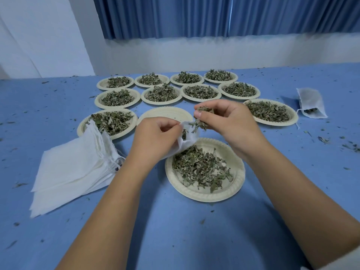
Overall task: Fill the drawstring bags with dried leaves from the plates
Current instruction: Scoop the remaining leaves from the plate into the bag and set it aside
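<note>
The left hand [155,131] has its fingers curled and pinches the rim of a small white drawstring bag [187,142], keeping its mouth open; the bag is thin, gauzy fabric, and a few dark flakes show through it. The right hand [228,121] is closed around a clump of dried leaves [200,122], thumb on top, right at the bag's mouth. The leaves are dull grey-green, crumpled and brittle-looking, with bits of stem.

Just below both hands lies the near plate [204,194], a round, cream disposable plate with a ribbed rim, carrying a loose, thin scatter of the same leaves. The bag's lower end hangs over the plate's far left edge. Beyond the left hand sits an empty plate [165,113] of the same kind.

To the left, a stack of flat bags [74,166], white and square with thin cords at one edge, leans its far corner on a heaped left plate [82,126]. To the right is another heaped right plate [292,118], and further right a filled bag [311,102] lies flat, leaves dark at its open end.

Two back rows of plates [220,96], eight in all, hold small mounds of leaves.

The tabletop [175,230] is covered in smooth blue material, speckled with leaf crumbs. Behind it hangs a pleated blue curtain [214,16] above a white wall.
</note>
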Action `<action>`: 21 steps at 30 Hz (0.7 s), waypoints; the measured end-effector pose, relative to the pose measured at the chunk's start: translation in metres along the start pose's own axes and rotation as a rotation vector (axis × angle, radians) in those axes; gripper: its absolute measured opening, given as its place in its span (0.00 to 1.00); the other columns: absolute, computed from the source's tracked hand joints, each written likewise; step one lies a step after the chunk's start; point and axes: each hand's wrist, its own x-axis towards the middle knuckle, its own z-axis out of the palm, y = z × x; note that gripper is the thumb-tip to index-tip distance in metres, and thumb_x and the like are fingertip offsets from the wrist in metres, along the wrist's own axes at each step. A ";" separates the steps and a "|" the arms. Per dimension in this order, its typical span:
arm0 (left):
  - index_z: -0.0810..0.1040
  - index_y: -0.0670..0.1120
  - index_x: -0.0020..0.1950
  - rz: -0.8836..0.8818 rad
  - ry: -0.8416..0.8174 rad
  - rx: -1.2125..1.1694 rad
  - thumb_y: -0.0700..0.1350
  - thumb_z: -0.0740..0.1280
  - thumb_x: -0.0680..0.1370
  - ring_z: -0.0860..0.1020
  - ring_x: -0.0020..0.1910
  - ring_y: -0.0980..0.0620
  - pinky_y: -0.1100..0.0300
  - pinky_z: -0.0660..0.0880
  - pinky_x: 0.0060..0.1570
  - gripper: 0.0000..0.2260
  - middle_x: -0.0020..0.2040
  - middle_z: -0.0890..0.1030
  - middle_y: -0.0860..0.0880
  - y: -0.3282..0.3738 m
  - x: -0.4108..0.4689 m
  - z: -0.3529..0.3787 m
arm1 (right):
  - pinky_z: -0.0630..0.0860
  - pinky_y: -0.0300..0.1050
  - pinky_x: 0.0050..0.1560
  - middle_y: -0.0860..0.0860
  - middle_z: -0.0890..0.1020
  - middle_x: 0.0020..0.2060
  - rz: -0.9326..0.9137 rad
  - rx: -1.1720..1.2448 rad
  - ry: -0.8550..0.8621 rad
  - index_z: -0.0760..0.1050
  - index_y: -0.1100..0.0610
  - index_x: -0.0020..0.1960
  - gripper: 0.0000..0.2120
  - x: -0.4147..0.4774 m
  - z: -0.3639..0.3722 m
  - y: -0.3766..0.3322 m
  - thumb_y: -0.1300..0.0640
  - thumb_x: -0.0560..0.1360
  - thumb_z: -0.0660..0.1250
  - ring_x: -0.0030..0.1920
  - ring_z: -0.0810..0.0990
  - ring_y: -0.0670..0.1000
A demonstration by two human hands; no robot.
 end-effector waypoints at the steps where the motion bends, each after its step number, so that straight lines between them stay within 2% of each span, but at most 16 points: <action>1: 0.83 0.52 0.35 -0.011 -0.002 -0.002 0.43 0.72 0.75 0.74 0.27 0.63 0.71 0.71 0.34 0.10 0.28 0.81 0.57 0.000 0.000 0.000 | 0.80 0.38 0.43 0.51 0.84 0.35 -0.011 -0.002 0.035 0.84 0.52 0.45 0.06 -0.002 0.006 0.003 0.61 0.71 0.75 0.37 0.81 0.45; 3: 0.84 0.49 0.34 -0.047 -0.019 -0.036 0.40 0.71 0.75 0.75 0.29 0.59 0.68 0.73 0.36 0.10 0.32 0.83 0.50 0.002 -0.001 0.001 | 0.80 0.38 0.44 0.51 0.85 0.38 -0.042 -0.077 0.076 0.84 0.53 0.46 0.06 -0.005 0.015 0.009 0.61 0.71 0.75 0.39 0.81 0.44; 5: 0.86 0.46 0.36 -0.095 -0.048 -0.122 0.38 0.70 0.75 0.76 0.30 0.56 0.60 0.78 0.41 0.09 0.34 0.83 0.44 0.003 -0.001 0.001 | 0.78 0.36 0.43 0.49 0.84 0.41 -0.112 -0.287 0.093 0.84 0.54 0.47 0.06 -0.006 0.019 0.014 0.61 0.71 0.75 0.40 0.81 0.42; 8: 0.85 0.45 0.35 -0.143 -0.037 -0.161 0.37 0.69 0.75 0.76 0.29 0.55 0.50 0.80 0.48 0.10 0.28 0.81 0.48 0.002 0.001 0.000 | 0.76 0.35 0.46 0.46 0.82 0.43 -0.159 -0.514 0.053 0.85 0.53 0.47 0.07 -0.006 0.020 0.015 0.62 0.70 0.75 0.43 0.79 0.42; 10: 0.85 0.48 0.34 -0.149 -0.008 -0.137 0.38 0.69 0.75 0.77 0.28 0.56 0.52 0.80 0.47 0.11 0.27 0.81 0.51 0.000 0.002 0.001 | 0.74 0.31 0.46 0.43 0.83 0.42 -0.133 -0.550 -0.015 0.84 0.53 0.49 0.10 -0.007 0.020 0.013 0.62 0.69 0.75 0.41 0.79 0.37; 12: 0.84 0.52 0.33 -0.118 0.024 -0.083 0.39 0.69 0.75 0.78 0.30 0.60 0.58 0.78 0.42 0.12 0.30 0.83 0.55 -0.001 0.002 0.003 | 0.72 0.27 0.45 0.40 0.82 0.41 -0.096 -0.560 -0.050 0.83 0.51 0.51 0.12 -0.008 0.019 0.011 0.60 0.68 0.76 0.40 0.78 0.34; 15: 0.82 0.55 0.32 -0.066 0.043 -0.040 0.40 0.69 0.74 0.76 0.28 0.65 0.69 0.72 0.34 0.13 0.29 0.81 0.60 -0.002 0.002 0.002 | 0.75 0.31 0.44 0.40 0.84 0.39 -0.035 -0.523 -0.082 0.83 0.48 0.48 0.09 -0.007 0.015 0.005 0.55 0.69 0.76 0.41 0.80 0.37; 17: 0.81 0.55 0.32 -0.047 0.047 -0.044 0.39 0.69 0.74 0.76 0.27 0.66 0.73 0.70 0.31 0.14 0.27 0.80 0.61 -0.002 0.002 0.001 | 0.73 0.30 0.37 0.38 0.83 0.33 -0.007 -0.489 -0.130 0.84 0.48 0.48 0.08 -0.006 0.011 0.003 0.59 0.73 0.72 0.34 0.79 0.36; 19: 0.81 0.54 0.33 -0.041 0.047 -0.038 0.39 0.69 0.74 0.75 0.27 0.66 0.72 0.70 0.31 0.13 0.27 0.80 0.61 -0.002 0.001 0.001 | 0.69 0.26 0.32 0.36 0.81 0.28 -0.001 -0.513 -0.148 0.85 0.52 0.50 0.09 -0.006 0.008 0.002 0.62 0.74 0.70 0.28 0.76 0.35; 21: 0.82 0.54 0.34 -0.041 0.040 -0.034 0.40 0.69 0.74 0.76 0.26 0.64 0.68 0.72 0.33 0.12 0.27 0.80 0.59 -0.002 0.001 0.001 | 0.72 0.29 0.37 0.37 0.83 0.33 -0.015 -0.555 -0.155 0.85 0.53 0.50 0.08 -0.007 0.008 0.002 0.62 0.74 0.72 0.34 0.79 0.35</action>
